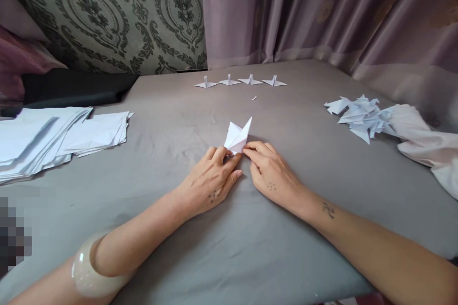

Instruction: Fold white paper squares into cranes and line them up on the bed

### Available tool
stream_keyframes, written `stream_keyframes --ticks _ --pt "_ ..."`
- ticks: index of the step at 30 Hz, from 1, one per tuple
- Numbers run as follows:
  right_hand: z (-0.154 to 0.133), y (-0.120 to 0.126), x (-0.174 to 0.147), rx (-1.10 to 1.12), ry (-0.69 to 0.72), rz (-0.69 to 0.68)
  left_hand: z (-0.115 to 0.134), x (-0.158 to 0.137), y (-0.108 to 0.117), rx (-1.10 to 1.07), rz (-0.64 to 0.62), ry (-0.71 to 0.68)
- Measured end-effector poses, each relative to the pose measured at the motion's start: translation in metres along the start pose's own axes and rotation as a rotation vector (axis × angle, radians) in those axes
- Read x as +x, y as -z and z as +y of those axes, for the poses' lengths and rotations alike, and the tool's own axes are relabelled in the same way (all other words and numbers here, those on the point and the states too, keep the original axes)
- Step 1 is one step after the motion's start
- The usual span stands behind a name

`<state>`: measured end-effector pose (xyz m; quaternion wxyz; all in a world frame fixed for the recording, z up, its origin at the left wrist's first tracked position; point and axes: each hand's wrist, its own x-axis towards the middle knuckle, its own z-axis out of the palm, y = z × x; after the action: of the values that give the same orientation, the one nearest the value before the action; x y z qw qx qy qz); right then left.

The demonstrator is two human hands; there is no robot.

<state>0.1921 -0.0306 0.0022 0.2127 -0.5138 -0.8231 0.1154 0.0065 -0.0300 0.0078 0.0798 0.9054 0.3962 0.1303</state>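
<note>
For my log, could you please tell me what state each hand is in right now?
Left hand: touching the folded paper at its lower edge; grip unclear.
Right hand: touching its lower right corner; grip unclear.

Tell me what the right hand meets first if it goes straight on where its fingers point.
The folded white paper: the right hand seems to touch its lower right edge with the fingertips, though exact contact is hard to judge from this view.
</note>
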Motion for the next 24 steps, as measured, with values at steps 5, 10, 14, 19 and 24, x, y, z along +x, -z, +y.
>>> stream_keyframes --ticks 5,10,14,19,24 --pt "-0.004 0.004 -0.001 -0.115 0.03 -0.045 0.001 -0.003 0.0 -0.173 0.109 0.113" --pt "-0.004 0.003 -0.003 -0.158 0.043 -0.036 0.0 0.003 0.003 -0.484 0.245 0.457" --pt "-0.004 0.002 -0.003 -0.162 0.051 -0.028 -0.006 0.013 0.002 -0.671 0.298 0.563" --pt "-0.003 0.002 -0.001 -0.12 0.064 -0.021 -0.01 0.017 0.001 -0.703 0.297 0.617" --pt "-0.011 0.003 -0.001 -0.162 0.094 -0.039 -0.011 0.016 0.0 -0.733 0.27 0.665"
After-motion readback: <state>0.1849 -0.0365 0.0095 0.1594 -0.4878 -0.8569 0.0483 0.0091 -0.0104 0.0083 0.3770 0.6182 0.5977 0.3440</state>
